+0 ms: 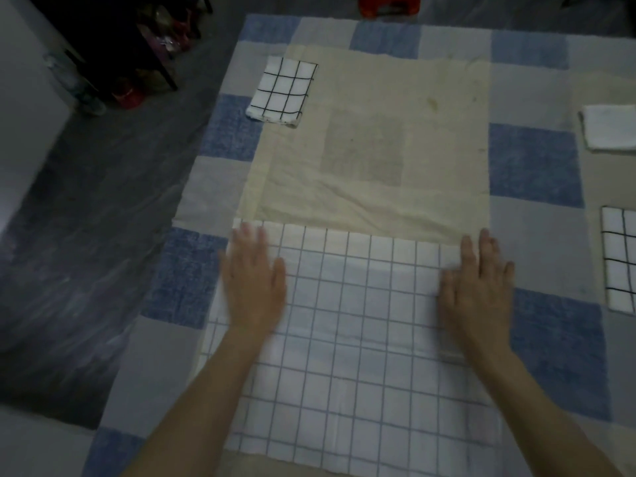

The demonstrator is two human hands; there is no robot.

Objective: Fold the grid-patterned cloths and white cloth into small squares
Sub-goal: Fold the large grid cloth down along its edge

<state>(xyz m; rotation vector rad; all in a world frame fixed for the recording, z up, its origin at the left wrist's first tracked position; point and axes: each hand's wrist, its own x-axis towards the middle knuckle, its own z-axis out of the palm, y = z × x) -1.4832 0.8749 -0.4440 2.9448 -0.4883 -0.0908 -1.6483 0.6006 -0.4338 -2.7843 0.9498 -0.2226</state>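
We press blue-grid cloth flat: left hand, right hand open, holding nothing. Next: lift far edge, fold.

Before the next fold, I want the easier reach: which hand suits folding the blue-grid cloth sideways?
Either, probably: left hand and right hand lie flat at opposite far corners of the blue-grid cloth.
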